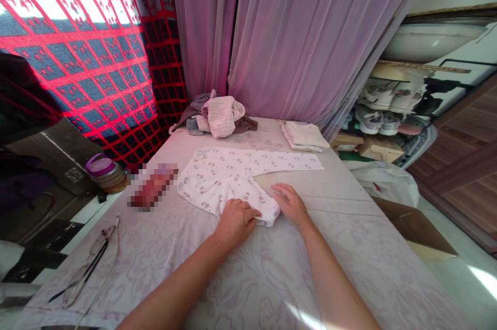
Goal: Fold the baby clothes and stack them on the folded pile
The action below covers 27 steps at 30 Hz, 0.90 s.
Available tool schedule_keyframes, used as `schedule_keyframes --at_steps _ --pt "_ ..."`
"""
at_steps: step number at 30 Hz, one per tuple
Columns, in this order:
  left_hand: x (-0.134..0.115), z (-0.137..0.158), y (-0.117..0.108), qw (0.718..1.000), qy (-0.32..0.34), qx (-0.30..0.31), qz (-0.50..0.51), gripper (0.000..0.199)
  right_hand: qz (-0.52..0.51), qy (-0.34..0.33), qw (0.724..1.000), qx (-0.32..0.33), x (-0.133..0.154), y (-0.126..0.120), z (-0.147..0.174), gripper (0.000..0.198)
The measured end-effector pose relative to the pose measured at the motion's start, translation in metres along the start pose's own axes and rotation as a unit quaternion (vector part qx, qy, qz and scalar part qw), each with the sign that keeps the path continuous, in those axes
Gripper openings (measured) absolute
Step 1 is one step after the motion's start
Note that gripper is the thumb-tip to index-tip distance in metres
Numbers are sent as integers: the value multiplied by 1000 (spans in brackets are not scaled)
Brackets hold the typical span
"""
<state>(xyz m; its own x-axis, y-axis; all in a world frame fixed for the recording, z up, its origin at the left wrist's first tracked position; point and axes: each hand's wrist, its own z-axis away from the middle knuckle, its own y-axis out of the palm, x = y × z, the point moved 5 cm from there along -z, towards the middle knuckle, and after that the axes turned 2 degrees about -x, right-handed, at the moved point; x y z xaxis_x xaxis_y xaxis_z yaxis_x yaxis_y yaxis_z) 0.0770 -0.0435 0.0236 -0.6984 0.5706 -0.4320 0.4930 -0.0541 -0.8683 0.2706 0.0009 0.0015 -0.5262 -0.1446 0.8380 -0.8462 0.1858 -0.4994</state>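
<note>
A pair of small white pants [217,175] with a pinkish print lies on the patterned tablecloth, waist end to the left. One leg stretches flat to the right; the nearer leg is bunched at its end between my hands. My left hand [236,222] is closed on the near edge of this leg, fingers curled over the cloth with the thumb beside them. At the leg's right end, my right hand [292,206] has its fingers stretched out and slightly apart, the tips at the fabric's edge.
A heap of clothes [223,117] sits at the back left, a folded stack [305,136] at the back right. Eyeglasses [87,268] and a white cable lie front left, beyond them a blurred red item [152,188]. A cardboard box [415,229] stands right of the table.
</note>
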Motion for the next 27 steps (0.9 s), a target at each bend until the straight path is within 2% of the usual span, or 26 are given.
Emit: schedule_keyframes --at_steps 3,5,6,9,10,13,17,19,22,24,27 --pt "2 0 -5 999 -7 -45 20 21 29 -81 991 102 14 6 16 51" --pt "2 -1 -9 995 -19 -82 56 18 62 -102 978 171 19 13 26 55" --pt "1 -2 -10 993 -26 -90 77 15 82 -104 973 189 20 15 30 50" --pt "1 -6 -10 989 -42 -61 127 10 110 -96 971 190 21 15 33 22" --pt "2 -7 -10 990 -44 -43 130 12 104 -93 973 183 21 15 33 18" --pt "12 -11 -13 993 -51 -24 106 18 93 -76 977 178 21 13 31 16" --pt "39 -20 -23 994 -67 -63 55 25 102 -64 971 208 23 13 27 23" --pt "51 -27 -26 994 -65 -77 36 27 73 -66 977 188 25 10 16 27" --pt "61 -44 -24 995 -63 -69 18 30 78 -39 992 91 20 6 -13 25" --pt "65 -56 -20 996 -71 -50 4 31 145 -30 988 39 17 9 -35 25" --pt "70 -73 -13 994 -100 -26 -30 32 257 -63 964 29 18 25 -61 31"
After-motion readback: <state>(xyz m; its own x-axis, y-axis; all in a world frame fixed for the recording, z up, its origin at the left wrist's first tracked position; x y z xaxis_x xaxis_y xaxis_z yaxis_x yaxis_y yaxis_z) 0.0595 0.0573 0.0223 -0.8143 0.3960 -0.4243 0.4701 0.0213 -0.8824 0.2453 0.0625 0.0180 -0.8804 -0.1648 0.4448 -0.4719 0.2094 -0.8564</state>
